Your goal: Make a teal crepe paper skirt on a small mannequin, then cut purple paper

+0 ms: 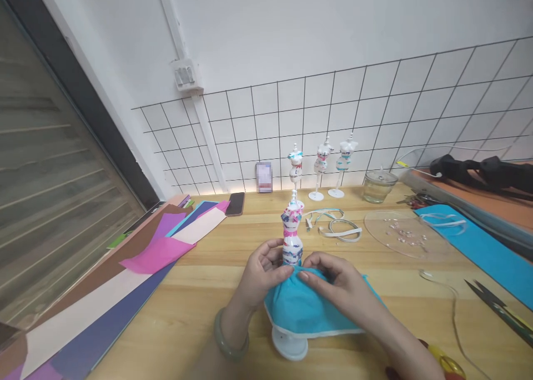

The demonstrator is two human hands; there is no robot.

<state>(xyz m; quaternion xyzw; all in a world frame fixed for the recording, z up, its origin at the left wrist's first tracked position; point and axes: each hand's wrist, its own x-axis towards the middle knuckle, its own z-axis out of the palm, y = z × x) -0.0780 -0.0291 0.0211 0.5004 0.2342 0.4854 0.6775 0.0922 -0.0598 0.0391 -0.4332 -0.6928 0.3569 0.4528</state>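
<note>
Cloth (310, 310), turquoise with a pale lower edge, hangs around the lower part of a patterned dress form (292, 241), directly beneath the fingers (317, 283). We find the left hand (257, 271) curled beside the form, its thumb pinning the cloth's top edge; the right hand (341, 284) pinches the gathered edge between thumb and fingers. We note the white base (290, 348) below the fingers, on the counter (195, 319). In our judgement, uneven grip could let the gathers slip or bunch to one side, and a sideways pull could tip the slender form. We also flag the scissors (502, 311), blades apart, well to the right of the fingers: cloth swung that way could snag.
</note>
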